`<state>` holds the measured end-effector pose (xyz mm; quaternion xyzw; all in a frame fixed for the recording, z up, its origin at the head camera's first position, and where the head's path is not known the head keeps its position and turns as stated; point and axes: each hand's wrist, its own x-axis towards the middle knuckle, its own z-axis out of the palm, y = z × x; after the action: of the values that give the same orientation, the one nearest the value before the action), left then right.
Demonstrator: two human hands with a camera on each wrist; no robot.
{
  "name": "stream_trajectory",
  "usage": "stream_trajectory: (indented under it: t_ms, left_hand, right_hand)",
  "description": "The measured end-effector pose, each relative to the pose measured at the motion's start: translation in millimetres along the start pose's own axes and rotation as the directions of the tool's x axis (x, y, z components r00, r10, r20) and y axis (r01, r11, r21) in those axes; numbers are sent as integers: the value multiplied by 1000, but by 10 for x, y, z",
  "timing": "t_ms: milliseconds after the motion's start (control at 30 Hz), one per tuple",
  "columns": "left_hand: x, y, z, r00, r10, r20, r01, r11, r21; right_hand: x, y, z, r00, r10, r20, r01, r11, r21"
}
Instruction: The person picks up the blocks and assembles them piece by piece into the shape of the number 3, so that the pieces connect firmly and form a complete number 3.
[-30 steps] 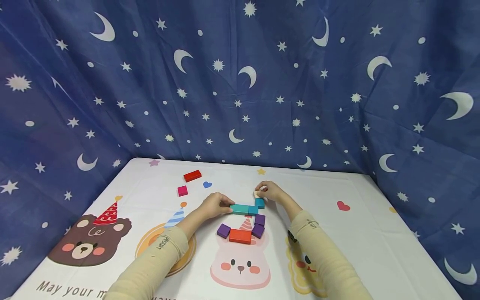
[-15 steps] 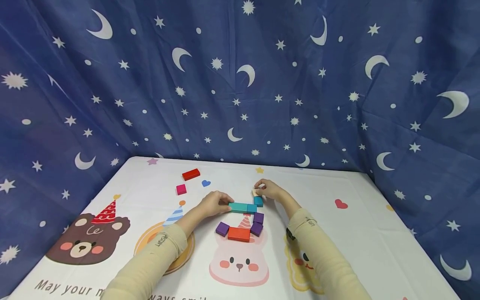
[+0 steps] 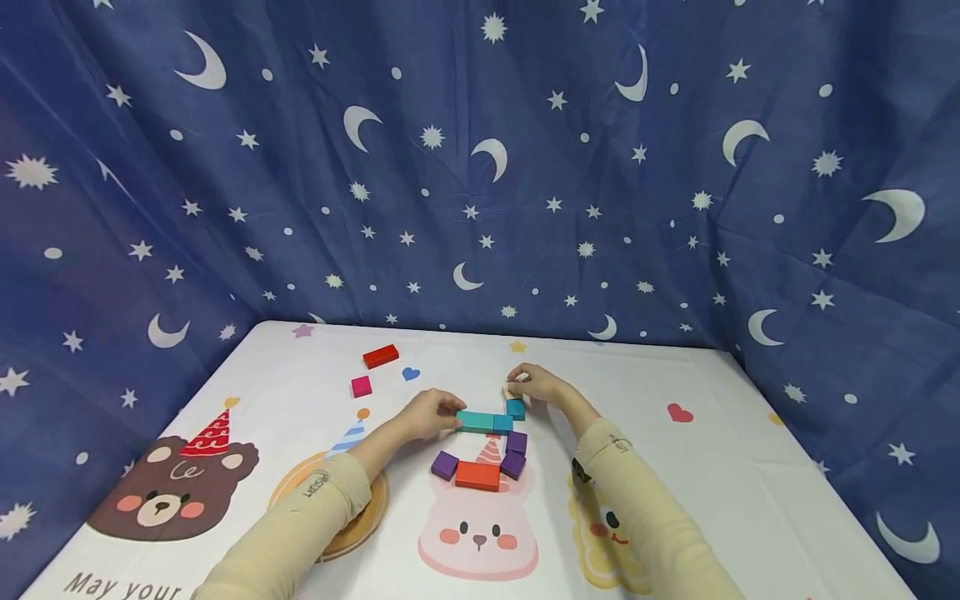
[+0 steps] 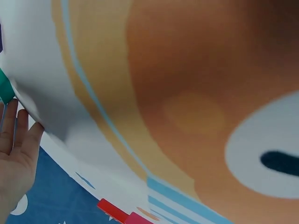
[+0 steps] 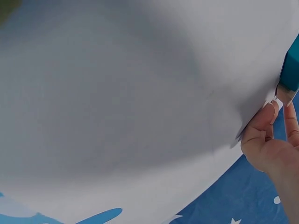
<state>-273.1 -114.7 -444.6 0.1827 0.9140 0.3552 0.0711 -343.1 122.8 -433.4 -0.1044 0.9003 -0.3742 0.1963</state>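
In the head view my left hand (image 3: 431, 414) pinches the left end of a long teal block (image 3: 476, 422). A short blue block (image 3: 503, 424) meets that block's right end. Behind it lies another blue block (image 3: 515, 409). My right hand (image 3: 542, 384) pinches a small cream block (image 3: 508, 392) at the far side of this rear blue block. The right fingers cover part of it. The right wrist view shows the cream block (image 5: 285, 94) at the fingertips, against a blue block (image 5: 291, 70). In the left wrist view my fingertips touch the teal block (image 4: 6, 88).
Nearer me lie a long orange-red block (image 3: 477, 476), a purple block (image 3: 445, 465) at its left and two purple blocks (image 3: 514, 464) at its right. A red block (image 3: 381, 357) and a pink block (image 3: 362, 387) lie at the back left. A blue curtain (image 3: 480, 167) hangs behind the table.
The head view shifts slightly. Both hands keep their places at the teal and cream blocks; the cream block appears turned a little under the right fingers.
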Motion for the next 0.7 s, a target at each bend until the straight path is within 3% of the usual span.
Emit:
stream_trajectory:
  t_ms: [133, 267, 500, 667, 700]
  left_hand:
    - [-31, -29, -17, 999, 46, 0, -46, 999, -20]
    - [-78, -66, -75, 996, 75, -41, -77, 996, -37]
    - [-181, -168, -238, 983, 58, -175, -63, 998, -24]
    - [-292, -302, -367, 971, 46, -233, -48, 999, -3]
    - [-313, -330, -387, 969, 35, -243, -37, 999, -4]
  right_hand:
    - [-2, 15, -9, 1000, 19, 15, -19, 1000, 5]
    - [28, 10, -31, 999, 16, 43, -16, 1000, 16]
    - [76, -1, -59, 999, 41, 35, -43, 997, 62]
    - [135, -34, -58, 992, 125, 10, -126, 986, 108]
    - [161, -12, -55, 994, 111, -2, -110, 989, 95]
